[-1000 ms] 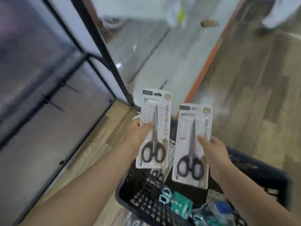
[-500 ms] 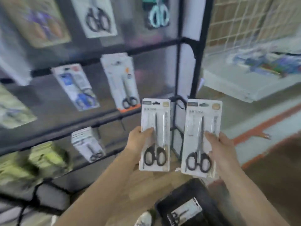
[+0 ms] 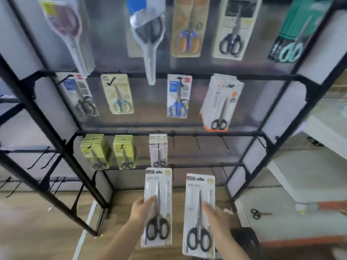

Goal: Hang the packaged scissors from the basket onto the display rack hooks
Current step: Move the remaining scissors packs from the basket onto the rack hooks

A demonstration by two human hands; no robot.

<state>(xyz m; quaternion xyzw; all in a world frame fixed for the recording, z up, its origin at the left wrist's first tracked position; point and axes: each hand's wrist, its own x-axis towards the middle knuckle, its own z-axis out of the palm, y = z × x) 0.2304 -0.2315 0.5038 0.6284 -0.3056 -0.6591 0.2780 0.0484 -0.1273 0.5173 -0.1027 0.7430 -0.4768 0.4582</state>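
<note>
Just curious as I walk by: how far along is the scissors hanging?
Done: matching white packs already hang on the display rack. In hand: left hand and right hand each hold one pack. Left: hanging both on empty hooks.

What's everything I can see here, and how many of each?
Held packs: two, white, black-handled scissors, one in each hand, below the rack.
Rack: one, black frame.
Top-row packs: five, mixed colours.
Middle-row packs: four hooks' worth, blue, beige and white.
Green packs: two stacks, bottom row left.
White stack: one, bottom row, like the held packs.
Empty hooks: at least three, black, right of the white stack.
Loose scissors: one, dark, floor at right.
Basket: one, black, bottom right.
Left hand: holds the left pack.
Right hand: holds the right pack.
</note>
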